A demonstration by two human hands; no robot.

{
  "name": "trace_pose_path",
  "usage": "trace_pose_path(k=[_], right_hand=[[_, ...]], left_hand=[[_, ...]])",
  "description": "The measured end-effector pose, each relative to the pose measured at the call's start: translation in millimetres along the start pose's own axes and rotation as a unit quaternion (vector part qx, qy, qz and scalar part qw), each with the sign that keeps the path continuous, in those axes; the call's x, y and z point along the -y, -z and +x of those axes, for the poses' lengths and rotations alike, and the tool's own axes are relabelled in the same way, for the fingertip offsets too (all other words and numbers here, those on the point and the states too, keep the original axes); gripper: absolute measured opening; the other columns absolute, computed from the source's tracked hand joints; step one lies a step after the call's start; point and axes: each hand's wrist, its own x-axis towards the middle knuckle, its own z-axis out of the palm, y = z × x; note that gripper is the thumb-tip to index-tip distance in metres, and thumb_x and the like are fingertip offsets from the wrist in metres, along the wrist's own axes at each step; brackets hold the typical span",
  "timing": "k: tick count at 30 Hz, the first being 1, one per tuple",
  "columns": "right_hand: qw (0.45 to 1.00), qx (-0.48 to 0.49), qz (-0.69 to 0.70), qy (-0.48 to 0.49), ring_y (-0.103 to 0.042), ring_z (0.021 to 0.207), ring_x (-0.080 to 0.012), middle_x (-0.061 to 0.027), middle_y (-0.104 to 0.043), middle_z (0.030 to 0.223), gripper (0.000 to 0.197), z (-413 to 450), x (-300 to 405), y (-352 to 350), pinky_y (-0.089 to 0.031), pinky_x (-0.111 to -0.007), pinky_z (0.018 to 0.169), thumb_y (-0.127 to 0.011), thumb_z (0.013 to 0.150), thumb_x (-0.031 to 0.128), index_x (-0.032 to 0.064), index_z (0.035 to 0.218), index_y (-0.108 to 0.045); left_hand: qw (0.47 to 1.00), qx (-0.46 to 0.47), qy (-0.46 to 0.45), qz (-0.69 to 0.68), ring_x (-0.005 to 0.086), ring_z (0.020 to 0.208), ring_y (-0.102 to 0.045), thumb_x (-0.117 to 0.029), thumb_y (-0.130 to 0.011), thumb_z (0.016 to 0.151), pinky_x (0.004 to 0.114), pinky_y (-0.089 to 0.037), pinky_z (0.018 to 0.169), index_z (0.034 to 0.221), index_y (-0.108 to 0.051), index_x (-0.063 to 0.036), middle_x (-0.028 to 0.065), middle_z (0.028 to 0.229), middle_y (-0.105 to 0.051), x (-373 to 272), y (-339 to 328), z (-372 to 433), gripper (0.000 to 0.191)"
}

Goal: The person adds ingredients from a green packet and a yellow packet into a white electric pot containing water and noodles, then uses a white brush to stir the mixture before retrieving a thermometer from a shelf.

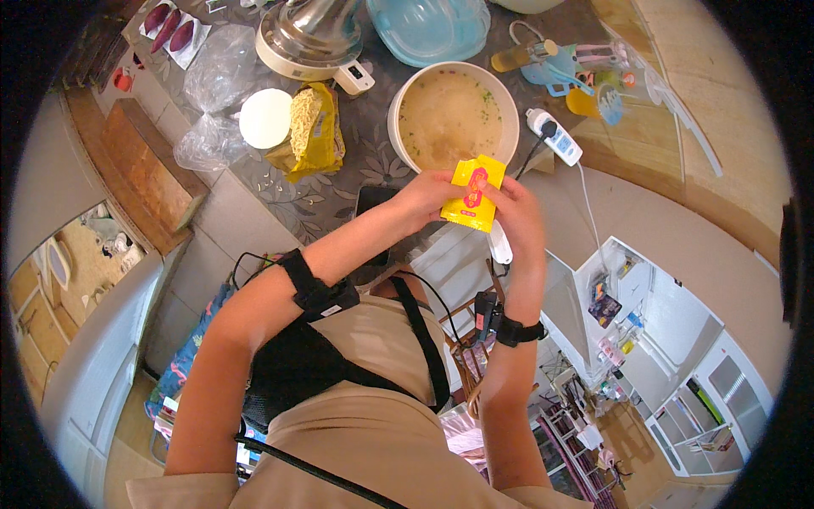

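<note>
Both of my hands hold a yellow seasoning sachet [472, 202] with a pink printed panel, over the near rim of a white pot. My left hand [431, 198] pinches its left side, and my right hand [518, 207] grips the right side with the thumb on its front. The sachet's top edge looks uneven; whether it is torn, I cannot tell. Cloudy broth [455, 118] with green flecks fills the round pot [395, 121]. Under my right hand the pot's white handle [501, 245] sticks out towards me. Left of the pot, dry instant noodles [305, 121] show in an opened yellow packet [327, 137].
A white disc [266, 119] and clear plastic bags [219, 73] lie left. Behind are a steel-and-cream appliance [308, 44] and a blue plastic basin [432, 28]. A plugged power strip [554, 137], its cord hanging off the table, and bottles [524, 56] stand right. A dark phone-like object [375, 198] lies near.
</note>
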Motion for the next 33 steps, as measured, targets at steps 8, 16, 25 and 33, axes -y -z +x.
trace_pose_path(k=[8,16,25,33], right_hand=[[0.996,-0.046,-0.075,-0.006,-0.059,0.069,-0.0111,-0.0059,-0.063,0.08,0.028,11.2,-12.6,7.4,-0.045,-0.022,0.062,-0.064,0.078,0.021,-0.0013,0.094,-0.062],[0.987,-0.118,-0.094,0.058,-0.056,0.061,-0.0085,-0.0037,-0.062,0.07,0.028,18.7,-15.0,5.3,-0.043,-0.022,0.054,-0.062,0.08,0.027,-0.0011,0.083,-0.065],[0.987,-0.128,-0.081,0.06,-0.053,0.055,-0.0076,-0.0026,-0.06,0.066,0.029,25.9,-14.5,11.2,-0.04,-0.022,0.05,-0.061,0.081,0.027,-0.002,0.081,-0.064],[0.989,-0.069,-0.113,0.066,-0.052,0.052,-0.0071,-0.0035,-0.06,0.066,0.022,18.0,0.3,10.8,-0.041,-0.02,0.046,-0.064,0.078,0.02,-0.0014,0.084,-0.064]], left_hand=[[0.995,-0.095,-0.01,0.029,0.0135,0.071,-0.063,-0.027,-0.059,0.083,0.025,-0.051,0.059,0.096,-0.057,0.001,0.0068,0.086,-0.064,7.7,-7.4,4.9,0.031],[0.998,-0.056,0.01,0.013,0.0143,0.075,-0.063,-0.028,-0.055,0.086,0.027,-0.054,0.063,0.099,-0.055,-0.0003,0.0073,0.09,-0.063,6.5,-7.0,6.8,0.031],[1.0,-0.024,0.01,-0.014,0.0147,0.081,-0.063,-0.025,-0.051,0.088,0.027,-0.053,0.07,0.105,-0.05,0.0026,0.0084,0.095,-0.062,-1.2,-1.7,5.5,0.032],[0.998,-0.068,-0.007,0.002,0.0137,0.073,-0.063,-0.018,-0.056,0.085,0.025,-0.05,0.062,0.095,-0.057,0.0017,0.0077,0.085,-0.063,4.6,4.2,10.4,0.022]])
